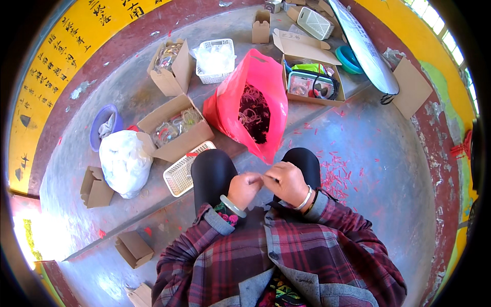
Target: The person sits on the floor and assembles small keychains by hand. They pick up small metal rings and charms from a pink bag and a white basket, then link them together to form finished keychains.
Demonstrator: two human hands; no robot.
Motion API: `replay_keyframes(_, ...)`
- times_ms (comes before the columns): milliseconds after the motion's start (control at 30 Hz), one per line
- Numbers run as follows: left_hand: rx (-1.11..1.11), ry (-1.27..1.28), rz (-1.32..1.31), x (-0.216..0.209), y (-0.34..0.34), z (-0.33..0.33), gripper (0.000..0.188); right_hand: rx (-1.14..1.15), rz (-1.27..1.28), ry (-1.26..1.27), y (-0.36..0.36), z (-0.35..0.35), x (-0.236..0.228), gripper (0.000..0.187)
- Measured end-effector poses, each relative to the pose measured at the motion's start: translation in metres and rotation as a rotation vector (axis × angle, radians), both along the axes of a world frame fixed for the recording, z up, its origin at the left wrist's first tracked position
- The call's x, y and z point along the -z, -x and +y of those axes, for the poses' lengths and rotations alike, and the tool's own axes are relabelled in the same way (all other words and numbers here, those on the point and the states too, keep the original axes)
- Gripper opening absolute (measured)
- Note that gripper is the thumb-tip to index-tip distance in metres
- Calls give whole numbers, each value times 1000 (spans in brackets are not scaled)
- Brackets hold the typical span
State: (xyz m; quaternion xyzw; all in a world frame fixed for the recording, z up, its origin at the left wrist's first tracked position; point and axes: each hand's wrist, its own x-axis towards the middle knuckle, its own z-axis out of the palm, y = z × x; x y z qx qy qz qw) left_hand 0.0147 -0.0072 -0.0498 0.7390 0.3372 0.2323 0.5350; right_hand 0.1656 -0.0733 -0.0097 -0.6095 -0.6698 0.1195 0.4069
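My left hand [244, 189] and my right hand [288, 183] meet above my lap, fingers curled in and fingertips almost touching. Whatever they pinch is too small or hidden to make out. Just beyond my knees stands a large pink-red plastic bag [273, 77], its mouth gaping toward me. Inside it lie many thin, pale and dark ring-like pieces [252, 110]. A cream plastic basket [180, 176] sits beside my left knee, with a small red strip [192, 154] on its rim.
Left of the bag are cardboard boxes [192, 140] of coiled rings, a stuffed white bag [125, 161] and a purple basin [97, 134]. Beyond stand a white basket [217, 77] and an open carton [312, 100]. Red scraps [335, 176] litter the floor at right. A large board [365, 48] leans far right.
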Motion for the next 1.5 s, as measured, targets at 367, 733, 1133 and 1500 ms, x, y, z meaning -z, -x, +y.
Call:
replay_keyframes(367, 62, 328, 89, 28, -6, 14, 22, 279, 442, 338, -69, 157, 73, 18)
replay_keyframes(733, 50, 384, 135, 29, -8, 22, 21, 310, -346, 552, -61, 247, 205, 15)
replay_keyframes(1133, 87, 422, 191, 28, -13, 24, 20, 495, 344, 527, -58, 233, 186, 37)
replay_keyframes(1500, 38, 391, 139, 33, -14, 19, 22, 66, 1600, 529, -98, 190, 108, 24)
